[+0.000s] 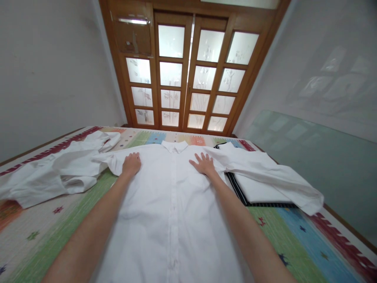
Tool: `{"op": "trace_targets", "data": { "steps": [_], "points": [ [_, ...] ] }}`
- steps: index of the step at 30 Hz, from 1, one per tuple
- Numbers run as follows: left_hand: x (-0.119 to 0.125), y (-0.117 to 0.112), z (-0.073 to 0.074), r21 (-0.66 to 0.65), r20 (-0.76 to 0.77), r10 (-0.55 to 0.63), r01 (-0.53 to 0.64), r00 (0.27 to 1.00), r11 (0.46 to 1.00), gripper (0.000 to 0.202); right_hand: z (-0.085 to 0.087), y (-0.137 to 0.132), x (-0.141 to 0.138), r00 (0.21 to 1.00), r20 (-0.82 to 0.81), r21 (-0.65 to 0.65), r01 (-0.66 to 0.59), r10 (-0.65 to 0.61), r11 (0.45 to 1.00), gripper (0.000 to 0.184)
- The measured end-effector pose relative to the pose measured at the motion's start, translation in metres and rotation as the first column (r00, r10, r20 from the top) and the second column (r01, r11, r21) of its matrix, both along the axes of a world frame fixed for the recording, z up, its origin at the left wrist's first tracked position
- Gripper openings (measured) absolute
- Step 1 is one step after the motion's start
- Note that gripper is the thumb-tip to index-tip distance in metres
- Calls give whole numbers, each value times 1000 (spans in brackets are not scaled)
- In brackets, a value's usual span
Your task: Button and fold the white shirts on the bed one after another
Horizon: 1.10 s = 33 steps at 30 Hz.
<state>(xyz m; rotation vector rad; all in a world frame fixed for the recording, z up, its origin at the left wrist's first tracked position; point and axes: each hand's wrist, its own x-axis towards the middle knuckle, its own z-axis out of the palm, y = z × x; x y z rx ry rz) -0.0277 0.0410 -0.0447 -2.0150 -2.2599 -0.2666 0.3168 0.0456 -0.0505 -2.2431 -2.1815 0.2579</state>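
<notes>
Atop the patterned cloth point(306, 232), head view: one white shirt point(156, 204), front up, beneath both hands; long axis from the far collar point(174, 146) back toward the person, between the forearms. Left hand point(132, 163): near one shoulder, fingers curled; whether fabric is gripped, cannot tell. Right hand point(202, 163): laid on the opposite chest, fingers spread wide, holding nothing; nearer the collar. Right-hand sleeve point(279, 175): across a folded white garment point(256, 190). Far left: crumpled white garment point(59, 165).

Head view, forward and down, near shirt point(156, 196)
</notes>
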Motion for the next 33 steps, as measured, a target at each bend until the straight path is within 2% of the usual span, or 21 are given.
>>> {"op": "trace_targets", "data": {
  "steps": [5,16,21,24,27,30,33],
  "points": [
    [0,7,-1,0,69,82,-82,994,997,50,-5,8,4,1000,8,40,-21,21,999,80],
    [-1,25,-4,49,119,88,-95,989,994,48,-8,32,8,999,20,48,-33,32,998,82],
    [-2,29,-5,67,129,102,-111,986,992,46,-9,36,10,998,42,94,-44,41,995,74],
    [1,25,-4,157,83,70,-83,994,984,44,-8,31,8,997,55,182,-61,52,981,62],
    [9,18,-1,248,0,5,-5,1000,969,41,-5,20,4,998,56,296,-55,40,954,49],
    [18,6,3,189,-14,-42,44,999,981,40,-3,7,1,999,43,310,-41,29,950,45],
    [25,-9,5,117,-20,-60,62,998,991,42,-3,-9,2,995,44,249,-102,94,963,48]
  ]
}}
